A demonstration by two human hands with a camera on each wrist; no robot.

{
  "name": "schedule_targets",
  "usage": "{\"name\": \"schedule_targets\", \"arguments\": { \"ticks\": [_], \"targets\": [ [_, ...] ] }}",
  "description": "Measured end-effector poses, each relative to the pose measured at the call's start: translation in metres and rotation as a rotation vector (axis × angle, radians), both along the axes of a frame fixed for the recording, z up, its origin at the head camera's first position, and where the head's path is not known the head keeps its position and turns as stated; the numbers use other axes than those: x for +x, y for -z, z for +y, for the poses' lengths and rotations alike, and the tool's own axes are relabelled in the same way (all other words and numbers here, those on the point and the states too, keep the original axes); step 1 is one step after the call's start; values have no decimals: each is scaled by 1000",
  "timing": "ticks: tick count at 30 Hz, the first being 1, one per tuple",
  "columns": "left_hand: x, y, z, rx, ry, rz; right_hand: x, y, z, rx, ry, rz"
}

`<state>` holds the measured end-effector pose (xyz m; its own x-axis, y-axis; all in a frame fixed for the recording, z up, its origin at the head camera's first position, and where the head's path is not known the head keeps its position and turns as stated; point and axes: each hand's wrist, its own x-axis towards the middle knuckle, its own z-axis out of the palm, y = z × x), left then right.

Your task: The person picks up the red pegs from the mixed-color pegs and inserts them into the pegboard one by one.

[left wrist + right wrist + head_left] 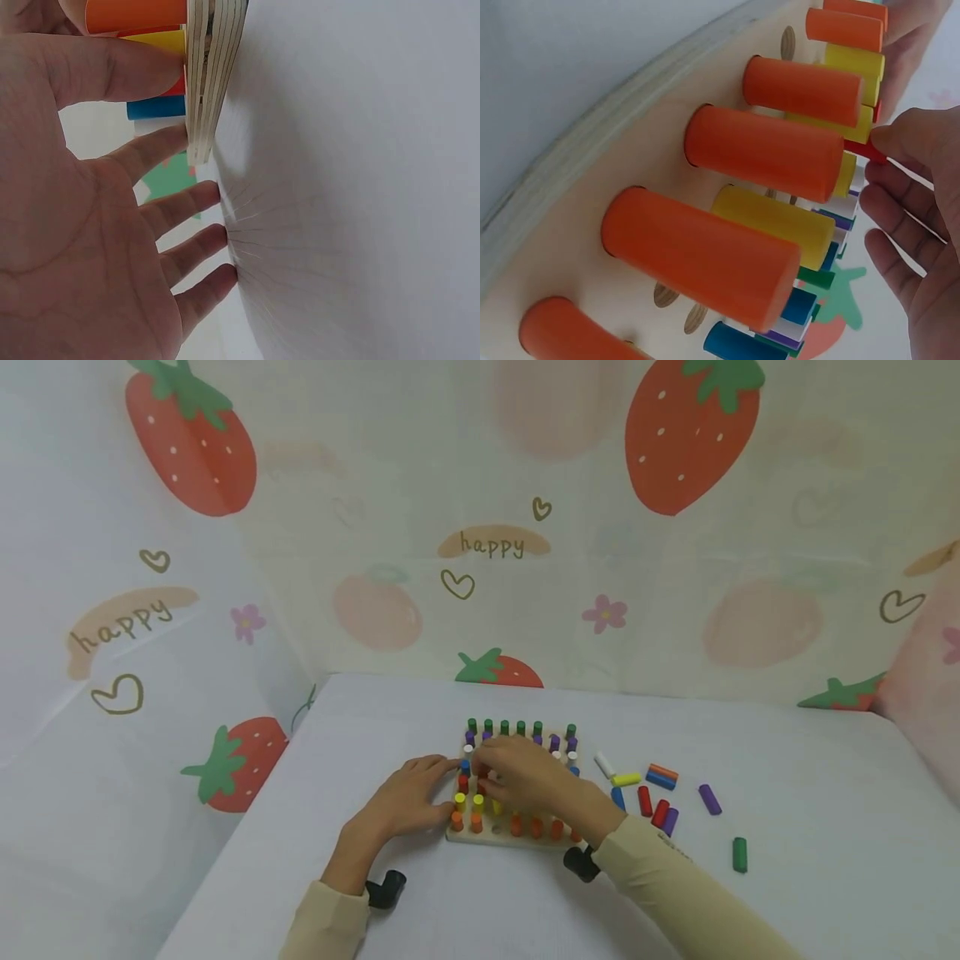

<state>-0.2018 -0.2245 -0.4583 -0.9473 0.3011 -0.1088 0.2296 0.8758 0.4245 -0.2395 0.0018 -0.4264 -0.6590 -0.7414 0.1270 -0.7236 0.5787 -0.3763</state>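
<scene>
A wooden pegboard (472, 839) bears rows of coloured pegs: orange at the front, then yellow, red, blue, white, purple and green. My left hand (408, 797) rests at its left edge. In the left wrist view the thumb lies along the pegs and the index fingertip meets the board's side, while the other straight fingers touch the cloth. Over the left middle of the board is my right hand (528, 772), hiding several pegs. Its thumb and index finger pinch a red peg (866, 149) in the right wrist view. An uncovered hole (787, 43) shows in the orange row.
Loose pegs lie right of the board, among them a white peg (604, 765), a yellow peg (626, 780), a purple peg (709, 799) and a green peg (740, 855). A white cloth (825, 860) covers the table, with a strawberry-print curtain (525, 610) behind.
</scene>
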Motion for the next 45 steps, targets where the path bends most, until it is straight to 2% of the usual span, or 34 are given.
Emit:
{"name": "schedule_targets", "arguments": {
  "ticks": [17,27,38,45],
  "targets": [
    [-1,2,0,-18,3,-4,3,-1,-1,15,1,2],
    [0,4,1,-26,7,-7,5,5,3,32,38,1],
    [-2,2,2,-26,-6,1,17,-3,35,1,105,33],
    [-2,3,3,-37,-10,3,26,-2,66,-19,143,111]
  ]
}}
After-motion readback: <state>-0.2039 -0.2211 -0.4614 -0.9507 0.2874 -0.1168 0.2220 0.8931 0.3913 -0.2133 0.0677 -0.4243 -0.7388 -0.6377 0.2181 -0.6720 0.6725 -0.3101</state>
